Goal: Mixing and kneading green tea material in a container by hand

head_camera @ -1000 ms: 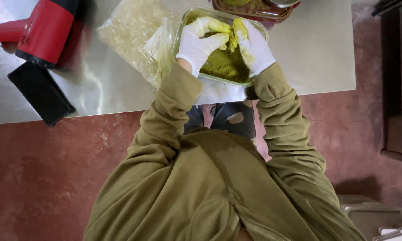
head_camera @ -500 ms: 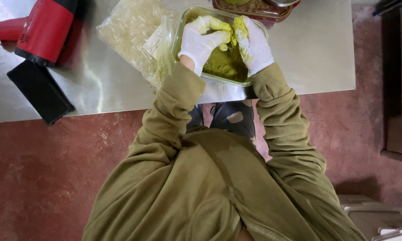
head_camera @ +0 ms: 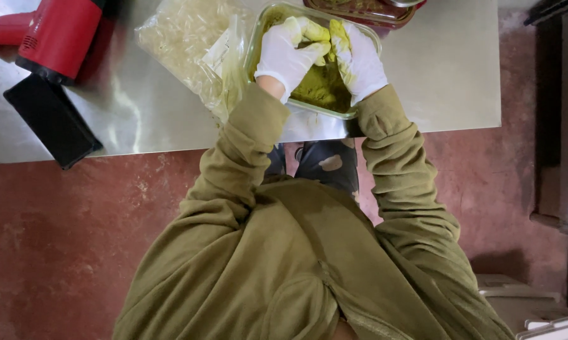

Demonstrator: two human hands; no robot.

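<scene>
Over the glass container point(head_camera: 257, 47) at the desk's near edge: both hands work a lump of yellow-green paste point(head_camera: 318, 31). More of the same green paste fills the container floor, darker at the near side. Left hand point(head_camera: 288, 55), white glove, fingers curled around the lump from the left, grip pressed onto it. Right hand point(head_camera: 359, 58), white glove smeared green at the fingertips, closes on the same lump from the right, fingers pressed against it. Both hands touch each other over the lump. Olive sleeves run down from the wrists to the person's olive top.

Just left of the container, touching its wall: clear plastic bag point(head_camera: 183, 38) of pale shredded stuff, lying flat. Behind the container, at the far edge: red-rimmed tray point(head_camera: 359, 11), contents cut off by the frame. Far left on the steel desk point(head_camera: 447, 75): red power tool point(head_camera: 57, 34), with a black flat block point(head_camera: 51, 119) at the desk's edge. Reddish floor point(head_camera: 76, 239) below.
</scene>
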